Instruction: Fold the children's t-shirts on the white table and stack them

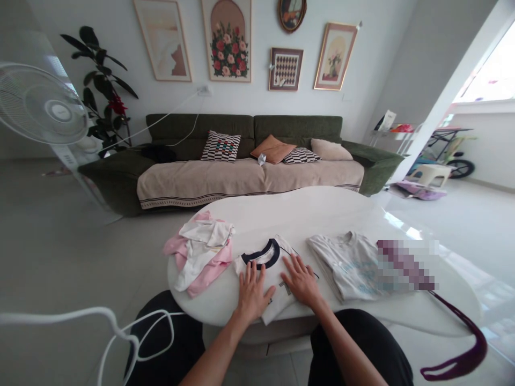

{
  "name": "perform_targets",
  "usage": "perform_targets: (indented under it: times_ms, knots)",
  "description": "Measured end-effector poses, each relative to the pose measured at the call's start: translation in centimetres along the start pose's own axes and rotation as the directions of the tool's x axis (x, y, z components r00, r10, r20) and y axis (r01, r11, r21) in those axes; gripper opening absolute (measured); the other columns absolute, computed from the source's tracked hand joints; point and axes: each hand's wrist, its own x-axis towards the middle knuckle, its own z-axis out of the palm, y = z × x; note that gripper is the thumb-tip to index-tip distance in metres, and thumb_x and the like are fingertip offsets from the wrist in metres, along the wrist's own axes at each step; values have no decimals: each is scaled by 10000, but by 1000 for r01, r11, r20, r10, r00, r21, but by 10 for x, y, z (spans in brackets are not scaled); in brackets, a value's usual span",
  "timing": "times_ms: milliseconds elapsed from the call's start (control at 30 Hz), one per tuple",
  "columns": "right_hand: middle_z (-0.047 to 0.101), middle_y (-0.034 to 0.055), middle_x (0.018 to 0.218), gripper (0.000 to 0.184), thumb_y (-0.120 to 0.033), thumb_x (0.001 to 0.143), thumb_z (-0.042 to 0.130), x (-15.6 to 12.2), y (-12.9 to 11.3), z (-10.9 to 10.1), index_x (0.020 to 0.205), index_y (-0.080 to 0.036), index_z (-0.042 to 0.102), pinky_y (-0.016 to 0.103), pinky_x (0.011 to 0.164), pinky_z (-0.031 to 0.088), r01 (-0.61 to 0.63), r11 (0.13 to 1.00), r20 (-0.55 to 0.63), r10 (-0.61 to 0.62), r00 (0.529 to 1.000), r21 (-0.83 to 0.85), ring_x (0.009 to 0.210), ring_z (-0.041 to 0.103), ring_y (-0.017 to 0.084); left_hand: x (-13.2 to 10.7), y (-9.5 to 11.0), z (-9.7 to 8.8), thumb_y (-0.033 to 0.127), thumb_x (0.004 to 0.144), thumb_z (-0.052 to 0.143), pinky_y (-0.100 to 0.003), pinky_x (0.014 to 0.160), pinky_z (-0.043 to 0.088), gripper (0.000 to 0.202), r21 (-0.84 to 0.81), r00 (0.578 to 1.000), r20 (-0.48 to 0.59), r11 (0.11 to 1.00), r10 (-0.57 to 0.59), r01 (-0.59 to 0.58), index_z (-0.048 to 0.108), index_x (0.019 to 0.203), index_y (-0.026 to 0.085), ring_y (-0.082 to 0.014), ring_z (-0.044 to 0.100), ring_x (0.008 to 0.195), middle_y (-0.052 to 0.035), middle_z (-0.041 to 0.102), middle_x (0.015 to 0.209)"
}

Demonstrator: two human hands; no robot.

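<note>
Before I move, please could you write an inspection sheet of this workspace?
Surface: white table, glossy.
Job's things: white shirt with dark collar, under both hands.
Clutter: grey shirt at right; heaped pink and white clothes at left; purple strap, partly pixelated, hanging past table edge.
Hands: left hand and right hand resting spread on the white shirt.
Cables: white cable looped at lower left; thin cords at wall outlet.
Surroundings: green sofa, fan, plant.

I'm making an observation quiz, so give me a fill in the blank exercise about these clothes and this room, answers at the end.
The left hand and right hand rest on a ____ shirt with a dark collar.
In this view, the pink and white clothes lie to the ____ of that shirt.
Exactly ____ framed pictures hang above the sofa.

Missing words: white; left; five.
</note>
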Motion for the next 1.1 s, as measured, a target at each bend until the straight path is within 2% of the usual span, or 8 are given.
perform_targets:
  times_ms: [200, 367, 467, 600, 700, 800, 967, 1100]
  knots:
    - [311, 110, 1402, 516, -354, 898, 246, -2, 6, 18, 1370, -146, 283, 385, 980, 252, -210, 978, -32, 209, 977, -14, 1291, 231, 242, 2, -16, -20, 455, 845, 376, -493, 1030, 207, 584, -91, 993, 107, 995, 55, -45, 312, 1352, 172, -279, 152, 1324, -120, 206, 1441]
    - [389, 158, 1341, 507, -294, 868, 297, -38, -8, 19, 1324, -80, 353, 391, 936, 306, -247, 969, -79, 245, 966, -19, 1229, 318, 270, -38, -34, -34, 315, 818, 431, -394, 1037, 281, 434, -327, 1000, -12, 945, -10, 5, 510, 1218, 165, -241, 313, 1269, -114, 356, 1377]
    - [447, 162, 1276, 493, -324, 842, 349, -63, -8, 17, 1269, -87, 419, 377, 920, 332, -230, 973, -88, 230, 969, 16, 1163, 394, 278, -76, -37, -32, 351, 805, 448, -369, 946, 410, 375, -558, 983, -81, 825, -165, 93, 572, 1119, 187, -225, 493, 1123, -117, 519, 1222]
    - [542, 165, 1100, 468, -338, 832, 375, -67, 0, 3, 1212, -72, 433, 322, 850, 386, -345, 931, -67, 354, 933, 114, 1043, 500, 258, -102, -35, -29, 458, 731, 522, -313, 698, 527, 439, -775, 935, 58, 574, -351, 264, 573, 1036, 146, -217, 623, 842, -125, 630, 966]
    - [581, 154, 1015, 411, -338, 819, 410, -52, 3, -8, 1136, -83, 463, 298, 777, 408, -406, 894, 34, 407, 913, 190, 984, 544, 250, -96, -29, -29, 497, 671, 570, -304, 656, 509, 557, -810, 899, 160, 466, -408, 356, 540, 1068, 107, -198, 631, 706, -112, 644, 882]
    - [619, 132, 950, 323, -319, 794, 445, -37, 2, -12, 1039, -116, 499, 297, 734, 416, -388, 875, 112, 372, 921, 290, 909, 579, 238, -84, -21, -32, 519, 616, 614, -279, 608, 485, 633, -858, 876, 239, 331, -419, 393, 522, 1095, 116, -200, 623, 724, -96, 644, 896]
    - [634, 127, 947, 250, -294, 799, 419, -25, 8, -12, 955, -137, 535, 291, 724, 427, -344, 866, 75, 340, 937, 364, 898, 590, 221, -61, -11, -44, 541, 622, 627, -205, 514, 417, 531, -886, 826, 428, 11, -367, 464, 570, 975, 149, -124, 578, 590, -10, 624, 703]
    - [649, 122, 931, 304, -306, 804, 403, -19, 14, -17, 987, -124, 564, 282, 710, 438, -318, 859, 55, 324, 945, 401, 889, 602, 216, -35, -10, -50, 503, 617, 645, -183, 437, 354, 433, -858, 796, 485, -17, -362, 514, 589, 859, 149, -86, 500, 467, 29, 562, 578]
